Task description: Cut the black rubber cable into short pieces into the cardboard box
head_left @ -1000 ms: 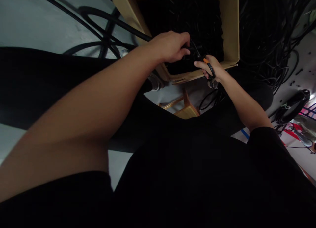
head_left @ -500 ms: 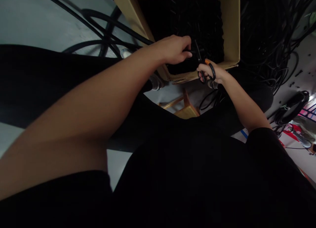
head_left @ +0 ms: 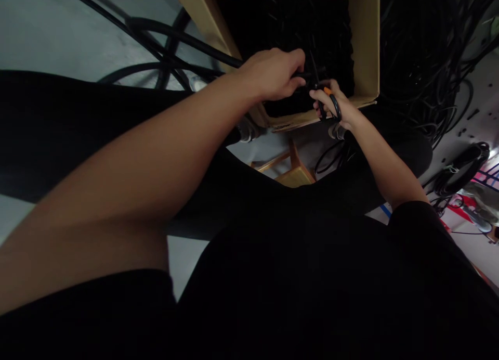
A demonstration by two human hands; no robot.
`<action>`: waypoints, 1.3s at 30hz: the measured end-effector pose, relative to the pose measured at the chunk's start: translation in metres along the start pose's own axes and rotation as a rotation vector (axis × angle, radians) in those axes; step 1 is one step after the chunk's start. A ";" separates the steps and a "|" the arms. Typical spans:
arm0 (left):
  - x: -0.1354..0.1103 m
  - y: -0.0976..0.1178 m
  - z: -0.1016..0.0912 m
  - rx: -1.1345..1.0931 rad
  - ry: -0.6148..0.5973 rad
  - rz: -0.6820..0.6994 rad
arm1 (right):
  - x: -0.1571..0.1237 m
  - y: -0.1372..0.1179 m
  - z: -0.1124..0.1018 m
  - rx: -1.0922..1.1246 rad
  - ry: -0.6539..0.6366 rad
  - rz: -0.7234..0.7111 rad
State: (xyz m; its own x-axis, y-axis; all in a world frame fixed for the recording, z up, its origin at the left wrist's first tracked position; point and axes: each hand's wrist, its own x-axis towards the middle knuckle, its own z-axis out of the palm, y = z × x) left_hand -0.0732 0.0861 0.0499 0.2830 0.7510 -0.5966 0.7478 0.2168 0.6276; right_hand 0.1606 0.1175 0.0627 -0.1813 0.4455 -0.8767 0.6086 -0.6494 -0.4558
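The left hand pinches a black tube while the right hand holds scissors by the loops, best kept clear of the fingertips.

Box: open-topped, walls flanking your reach.
Gap: scissors stand between your left hand and right hand.
Left wall: hose runs across, in your way.
Right wall: cables crowd its outside.

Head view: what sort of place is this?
Probably a workshop or storage room: a cardboard box of black pieces, a heap of black cables, and scissors in the right hand.
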 end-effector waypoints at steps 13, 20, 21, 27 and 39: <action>-0.001 0.004 -0.003 -0.024 -0.014 0.011 | -0.004 0.000 -0.002 -0.008 -0.073 -0.042; 0.003 -0.002 -0.007 -0.019 0.010 -0.005 | -0.006 0.003 -0.002 -0.127 -0.032 -0.158; 0.005 -0.003 -0.007 0.002 0.012 -0.005 | -0.003 0.006 -0.003 -0.155 -0.043 -0.187; 0.013 -0.019 0.000 0.031 0.026 0.020 | 0.015 0.024 -0.015 -0.296 -0.188 -0.312; 0.029 -0.027 0.007 -0.382 0.174 0.100 | 0.027 0.042 -0.010 -0.179 -0.117 -0.292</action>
State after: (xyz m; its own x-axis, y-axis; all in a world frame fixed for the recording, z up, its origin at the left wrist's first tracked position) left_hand -0.0811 0.0975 0.0121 0.2129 0.8667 -0.4512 0.4366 0.3287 0.8374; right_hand 0.1896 0.1081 0.0217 -0.4486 0.5159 -0.7298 0.6416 -0.3826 -0.6648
